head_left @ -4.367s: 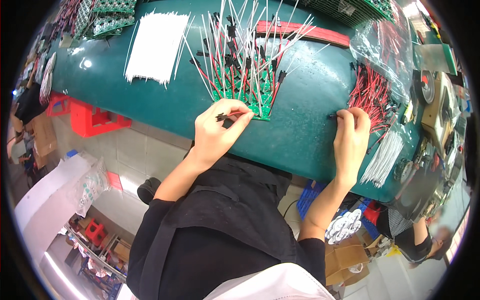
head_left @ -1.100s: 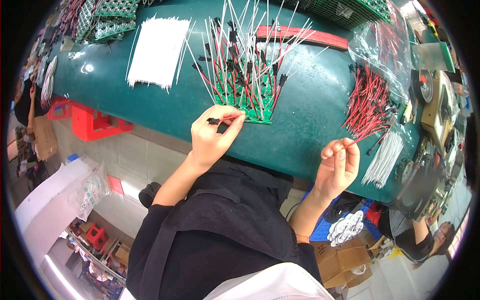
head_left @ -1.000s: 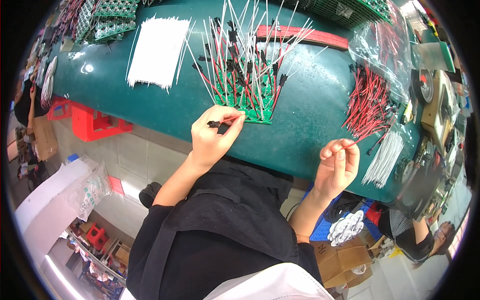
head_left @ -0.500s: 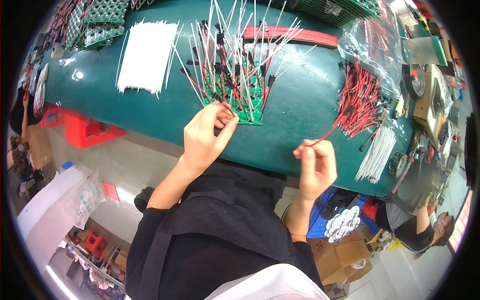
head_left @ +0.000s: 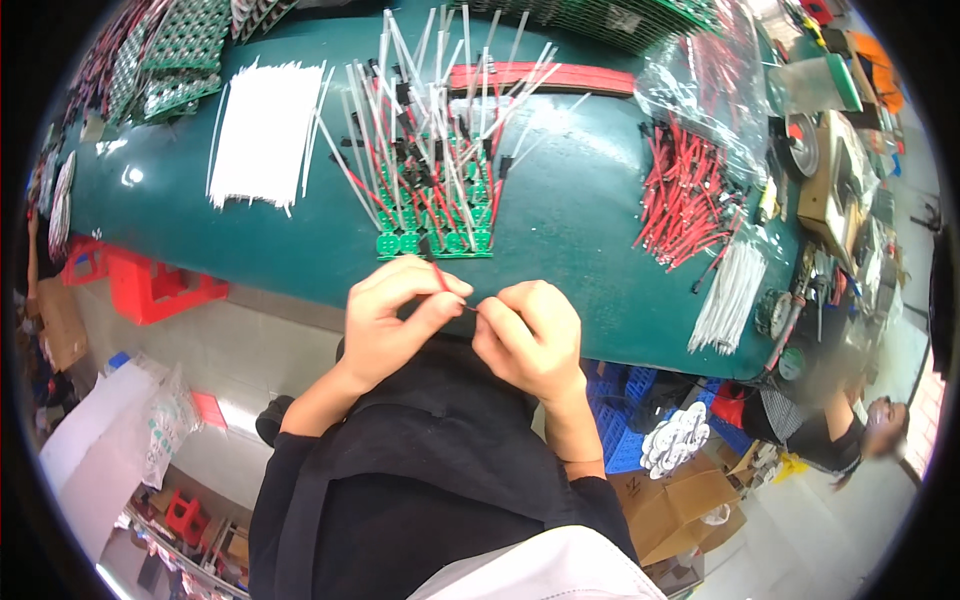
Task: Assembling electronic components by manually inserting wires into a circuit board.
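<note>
My left hand [head_left: 388, 312] pinches a short red wire [head_left: 437, 274] whose black plug end sticks up above the fingers. Close against it, my right hand [head_left: 536, 340] has its thumb and fingertips pressed together at the wire's thin lower end. Both hands are over the table's near edge. Just beyond them lies a green circuit board panel [head_left: 398, 243], with many red wires, black connectors and white stalks [head_left: 470, 150] standing up from it. On the right side of the table is a loose pile of red wires [head_left: 685, 195].
A stack of white sticks [head_left: 266, 135] lies at the left, and a bundle of white wires [head_left: 728, 300] at the right. Behind the panel stretches a red bar [head_left: 560, 77]. Clear plastic bags [head_left: 705, 95] cover the back right. A red stool [head_left: 160, 285] stands beside the table.
My right hand has moved left from near the wire pile to meet my left hand. The left hand has drawn back from the panel toward me. The view has shifted slightly.
</note>
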`<state>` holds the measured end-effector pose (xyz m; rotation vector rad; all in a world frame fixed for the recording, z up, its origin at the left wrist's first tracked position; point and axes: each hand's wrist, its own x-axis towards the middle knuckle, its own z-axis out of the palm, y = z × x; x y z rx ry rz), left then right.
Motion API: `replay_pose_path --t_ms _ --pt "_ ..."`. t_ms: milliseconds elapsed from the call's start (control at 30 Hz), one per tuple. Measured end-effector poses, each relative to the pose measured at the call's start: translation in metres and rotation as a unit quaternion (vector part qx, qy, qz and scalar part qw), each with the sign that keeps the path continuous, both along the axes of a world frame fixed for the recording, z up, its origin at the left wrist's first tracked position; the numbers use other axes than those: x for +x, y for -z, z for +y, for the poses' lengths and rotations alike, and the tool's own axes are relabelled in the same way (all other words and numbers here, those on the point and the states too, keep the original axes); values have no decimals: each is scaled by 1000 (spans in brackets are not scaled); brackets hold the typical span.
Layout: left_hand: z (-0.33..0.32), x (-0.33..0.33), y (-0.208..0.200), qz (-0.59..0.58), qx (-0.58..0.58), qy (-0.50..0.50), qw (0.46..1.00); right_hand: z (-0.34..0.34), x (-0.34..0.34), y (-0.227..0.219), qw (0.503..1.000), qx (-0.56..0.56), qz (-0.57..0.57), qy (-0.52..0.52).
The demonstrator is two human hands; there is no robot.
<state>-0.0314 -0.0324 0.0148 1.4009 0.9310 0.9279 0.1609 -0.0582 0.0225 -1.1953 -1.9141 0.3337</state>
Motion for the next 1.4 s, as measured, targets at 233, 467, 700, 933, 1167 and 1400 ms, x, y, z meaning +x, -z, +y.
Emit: replay_pose_path --t_ms 233,467,700,933,1167,1400 --pt "3 15 4 -204 75 -85 972 -11 -3 -2 973 -120 194 25" --pt "7 26 0 -123 79 -44 988 -11 4 0 992 34 66 99" --pt "-1 37 -13 -37 -33 -4 999 -13 18 -1 985 119 -100 81" --pt "5 30 -11 -68 -11 -45 997 -16 94 -13 915 -10 -39 401" --pt "9 7 -7 -82 -21 -89 992 -27 177 17 785 -178 -178 566" --pt "8 5 -10 -73 -26 -105 991 -15 191 10 756 -164 -181 608"
